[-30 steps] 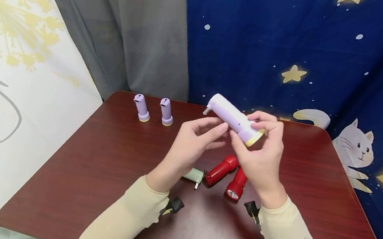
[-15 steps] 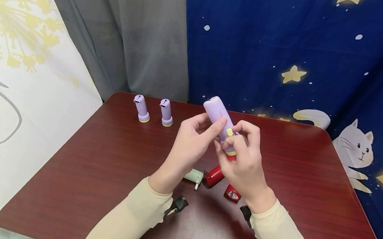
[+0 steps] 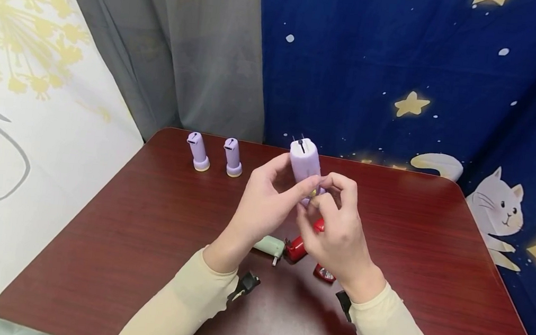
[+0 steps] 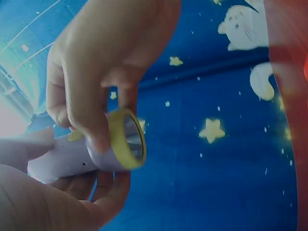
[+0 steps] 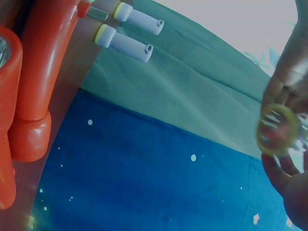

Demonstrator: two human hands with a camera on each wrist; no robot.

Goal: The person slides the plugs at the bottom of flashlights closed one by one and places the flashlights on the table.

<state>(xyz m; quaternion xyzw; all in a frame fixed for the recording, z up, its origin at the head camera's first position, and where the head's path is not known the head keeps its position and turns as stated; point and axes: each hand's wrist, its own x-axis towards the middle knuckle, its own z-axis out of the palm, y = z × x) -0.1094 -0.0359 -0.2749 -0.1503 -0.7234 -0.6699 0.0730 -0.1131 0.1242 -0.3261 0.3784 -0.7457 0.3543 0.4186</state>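
Note:
Over the middle of the table, both hands hold a lavender flashlight (image 3: 303,157) with a yellow rim. Its slotted tail end points up and away, with two thin plug prongs sticking out. My left hand (image 3: 262,207) grips the body, thumb along the side. Near the head end, my right hand (image 3: 339,232) pinches it with curled fingertips, close to the yellow switch. In the left wrist view the yellow-rimmed lens of the flashlight (image 4: 124,142) faces right, the right hand (image 4: 103,72) reaching from above and the left hand (image 4: 53,202) from below.
Two more lavender flashlights (image 3: 198,152) stand upright at the table's back left. Beneath the hands lie a pale green flashlight (image 3: 269,245) with prongs out and two red flashlights (image 3: 323,273), partly hidden. Curtains (image 3: 377,65) hang behind the table (image 3: 146,242).
The held flashlight has turned from slanting left to pointing its tail away. My left hand has taken hold of its body; the right has shifted left and changed its grip near the head.

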